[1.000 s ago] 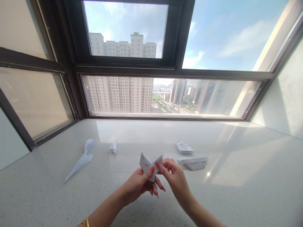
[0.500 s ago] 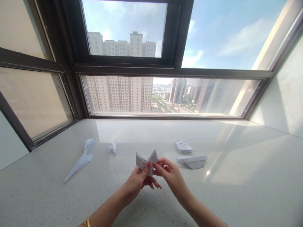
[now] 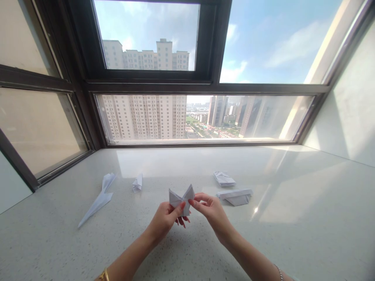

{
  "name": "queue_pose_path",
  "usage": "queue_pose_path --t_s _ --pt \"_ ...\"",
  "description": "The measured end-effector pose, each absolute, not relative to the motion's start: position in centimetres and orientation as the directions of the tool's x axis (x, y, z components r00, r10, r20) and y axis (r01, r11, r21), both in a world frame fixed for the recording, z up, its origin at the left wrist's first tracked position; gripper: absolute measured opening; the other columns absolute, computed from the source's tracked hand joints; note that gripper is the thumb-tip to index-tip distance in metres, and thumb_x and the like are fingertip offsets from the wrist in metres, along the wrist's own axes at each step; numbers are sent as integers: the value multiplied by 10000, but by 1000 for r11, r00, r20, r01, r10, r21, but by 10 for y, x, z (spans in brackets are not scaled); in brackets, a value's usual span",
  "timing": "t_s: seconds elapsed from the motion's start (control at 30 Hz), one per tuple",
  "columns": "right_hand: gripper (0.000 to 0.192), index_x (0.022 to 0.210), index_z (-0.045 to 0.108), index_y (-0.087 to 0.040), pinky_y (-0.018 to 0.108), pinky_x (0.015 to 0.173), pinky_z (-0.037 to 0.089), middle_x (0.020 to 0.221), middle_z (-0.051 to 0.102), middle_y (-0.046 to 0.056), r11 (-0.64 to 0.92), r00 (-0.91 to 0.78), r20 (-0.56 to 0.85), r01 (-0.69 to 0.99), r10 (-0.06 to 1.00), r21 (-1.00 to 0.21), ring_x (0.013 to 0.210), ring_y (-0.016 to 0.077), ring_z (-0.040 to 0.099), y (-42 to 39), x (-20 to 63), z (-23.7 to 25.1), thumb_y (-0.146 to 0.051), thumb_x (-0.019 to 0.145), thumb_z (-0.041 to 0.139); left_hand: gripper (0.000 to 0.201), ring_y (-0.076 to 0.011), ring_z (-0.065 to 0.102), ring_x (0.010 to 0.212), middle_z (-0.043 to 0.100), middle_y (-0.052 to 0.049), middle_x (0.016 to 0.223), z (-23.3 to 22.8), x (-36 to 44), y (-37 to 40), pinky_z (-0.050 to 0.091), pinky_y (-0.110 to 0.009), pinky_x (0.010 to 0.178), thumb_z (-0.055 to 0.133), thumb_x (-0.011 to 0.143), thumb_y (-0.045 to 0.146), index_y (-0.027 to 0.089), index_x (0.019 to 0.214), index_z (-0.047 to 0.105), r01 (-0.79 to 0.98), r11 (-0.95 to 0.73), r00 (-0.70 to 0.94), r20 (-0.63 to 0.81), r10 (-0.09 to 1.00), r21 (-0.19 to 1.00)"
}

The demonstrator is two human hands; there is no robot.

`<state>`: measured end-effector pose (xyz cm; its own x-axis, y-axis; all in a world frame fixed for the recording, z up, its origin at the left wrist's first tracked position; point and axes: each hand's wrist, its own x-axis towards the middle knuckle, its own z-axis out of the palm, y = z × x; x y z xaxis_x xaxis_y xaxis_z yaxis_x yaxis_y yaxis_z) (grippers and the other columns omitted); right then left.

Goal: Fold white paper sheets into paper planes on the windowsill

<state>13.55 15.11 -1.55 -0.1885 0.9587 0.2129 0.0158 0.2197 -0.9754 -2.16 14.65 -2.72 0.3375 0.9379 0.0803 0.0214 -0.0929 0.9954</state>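
Note:
Above the speckled pale sill, both my hands hold a piece of folded white paper with two pointed flaps standing up in a V. My left hand pinches it from the left, thumb on the front face and fingers behind and below. My right hand grips the right flap between thumb and forefinger. The paper's back and lower part are hidden by my fingers.
A long pointed folded paper and a small folded paper lie to the left. On the right are a compact folded paper and a wider one. Beyond the sill stands a dark-framed window.
The fingers of my left hand under the paper have drawn in closer behind it. My right hand keeps its pinch on the flap. The whole view has shifted slightly.

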Motion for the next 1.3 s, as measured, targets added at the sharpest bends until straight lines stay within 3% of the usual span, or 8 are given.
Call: queue_pose_path --t_s 0.17,0.53,0.8,1.0,1.3 --pt "320 678 639 -143 254 595 350 607 590 -7 154 -262 142 27 955 -988 603 132 489 152 133 -18 -459 683 589 434 -114 514 434 626 -70 533 -27 -21 147 342 -216 444 487 753 480 78 671 628 -25 -51 330 57 942 998" --pt "320 605 598 -139 253 614 344 573 565 -21 123 -239 110 40 965 -992 592 126 481 145 135 -5 -457 630 631 465 -108 524 400 645 -87 557 -28 -16 146 296 -199 390 441 775 488 69 667 611 -59 -24 438 47 898 998" --pt "358 561 574 -146 217 439 306 505 519 -20 15 -163 -44 344 986 -939 483 110 443 150 206 -23 -499 579 627 503 -81 466 337 626 -61 492 -39 -19 156 242 -186 353 401 783 499 62 757 647 -38 -66 424 76 903 997" --pt "372 517 556 -162 227 460 342 462 495 -18 -98 -2 -117 531 993 -842 481 123 453 136 280 -36 -529 554 606 466 -72 408 310 579 -36 416 -33 -17 153 258 -195 351 423 763 467 96 559 620 -31 -83 396 88 914 996" --pt "366 402 440 -179 226 434 234 379 345 -57 -146 77 -127 664 989 -733 418 89 329 146 306 -39 -481 533 599 438 -62 374 278 548 -13 379 -30 -13 151 227 -193 330 429 752 444 102 551 615 -16 -87 360 87 929 996"
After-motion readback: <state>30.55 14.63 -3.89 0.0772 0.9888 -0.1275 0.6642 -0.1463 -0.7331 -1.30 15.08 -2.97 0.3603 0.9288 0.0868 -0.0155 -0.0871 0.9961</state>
